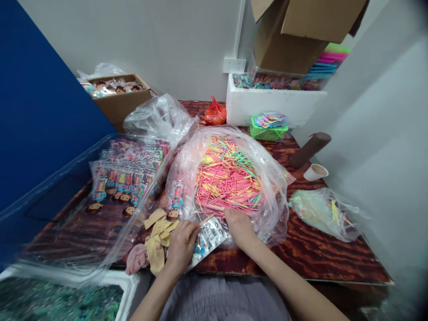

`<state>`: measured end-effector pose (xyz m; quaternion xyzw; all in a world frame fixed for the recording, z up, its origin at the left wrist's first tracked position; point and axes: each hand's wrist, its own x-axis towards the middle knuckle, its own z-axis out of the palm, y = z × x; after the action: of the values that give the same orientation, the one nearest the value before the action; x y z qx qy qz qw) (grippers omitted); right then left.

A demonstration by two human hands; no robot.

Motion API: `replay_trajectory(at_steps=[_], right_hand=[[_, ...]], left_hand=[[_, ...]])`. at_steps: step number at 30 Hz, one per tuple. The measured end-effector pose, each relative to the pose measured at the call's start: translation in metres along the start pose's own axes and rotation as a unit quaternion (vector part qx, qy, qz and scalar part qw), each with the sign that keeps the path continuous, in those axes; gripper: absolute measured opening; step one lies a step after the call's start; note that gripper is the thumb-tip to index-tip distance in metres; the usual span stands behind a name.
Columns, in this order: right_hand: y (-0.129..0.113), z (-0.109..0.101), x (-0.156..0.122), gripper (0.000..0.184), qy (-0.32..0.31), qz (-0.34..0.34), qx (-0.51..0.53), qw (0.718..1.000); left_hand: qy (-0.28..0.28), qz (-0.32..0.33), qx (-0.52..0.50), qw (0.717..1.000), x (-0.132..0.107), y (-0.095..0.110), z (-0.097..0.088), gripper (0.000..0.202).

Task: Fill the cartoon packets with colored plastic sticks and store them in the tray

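Observation:
My left hand (182, 245) is closed on the upper left edge of a silver foil packet (211, 237) with printed figures and blue lettering, tilted above the table's front edge. To its right, my right hand (238, 226) has its fingers pressed together at the near edge of a heap of thin coloured sticks (229, 183). Pale pink sticks seem to show at its fingertips, though the grip is partly hidden. The heap, mostly pink with yellow and green, lies in a wide-open clear plastic bag (276, 187). A printed packet (177, 196) lies on the bag's left side.
Filled packets (125, 176) lie left under clear plastic; yellow finger cots or gloves (157, 240) lie beside my left hand. At right are a paper cup (315, 172), a brown cylinder (310, 150) and a plastic bag (324, 211). Behind stand a green basket (268, 133) and foam box (267, 104).

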<state>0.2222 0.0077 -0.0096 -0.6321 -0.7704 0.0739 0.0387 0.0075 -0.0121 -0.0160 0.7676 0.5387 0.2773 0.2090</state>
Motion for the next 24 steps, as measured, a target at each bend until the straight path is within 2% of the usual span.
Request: replay_trajectory(at_steps=[2,3,4,6,7,8,10,13,15,18,20,24], right_hand=[[0.012,-0.003,0.003,0.018,0.026,0.029,0.055,0.998],[0.021,-0.004,0.005,0.018,0.056,0.058,0.113,0.99],[0.031,-0.006,0.007,0.016,0.094,0.094,0.199,0.971],[0.051,-0.008,0.012,0.01,0.159,0.152,0.388,0.895],[0.058,-0.009,0.013,0.012,0.172,0.165,0.458,0.857],[0.063,-0.01,0.013,0.015,0.173,0.169,0.504,0.829],[0.063,-0.009,0.008,0.021,0.149,0.161,0.559,0.8],[0.043,-0.001,-0.011,0.022,0.115,0.129,0.628,0.759],[0.027,0.009,-0.024,0.021,0.11,0.111,0.632,0.759],[0.013,0.02,-0.037,0.02,0.12,0.092,0.582,0.799],[0.011,0.022,-0.039,0.02,0.126,0.081,0.568,0.809],[0.015,0.015,-0.038,0.02,0.126,0.063,0.568,0.811]], left_hand=[[0.012,0.0,-0.014,1.0,0.0,0.0,-0.002,0.027],[0.016,-0.003,-0.022,1.0,0.0,0.0,-0.004,0.027],[0.019,-0.007,-0.031,0.999,0.0,0.001,-0.005,0.027],[0.024,-0.018,-0.048,0.998,0.001,0.003,-0.009,0.026],[0.027,-0.024,-0.055,0.998,0.001,0.005,-0.011,0.025],[0.032,-0.031,-0.061,0.997,0.002,0.006,-0.013,0.024],[0.045,-0.042,-0.075,0.995,0.003,0.01,-0.016,0.023],[0.06,-0.054,-0.096,0.992,0.006,0.013,-0.019,0.021],[0.073,-0.062,-0.106,0.99,0.008,0.013,-0.02,0.019],[0.094,-0.071,-0.126,0.985,0.01,0.012,-0.02,0.018],[0.099,-0.076,-0.143,0.982,0.011,0.011,-0.021,0.017],[0.117,-0.085,-0.164,0.976,0.012,0.014,-0.025,0.017]])
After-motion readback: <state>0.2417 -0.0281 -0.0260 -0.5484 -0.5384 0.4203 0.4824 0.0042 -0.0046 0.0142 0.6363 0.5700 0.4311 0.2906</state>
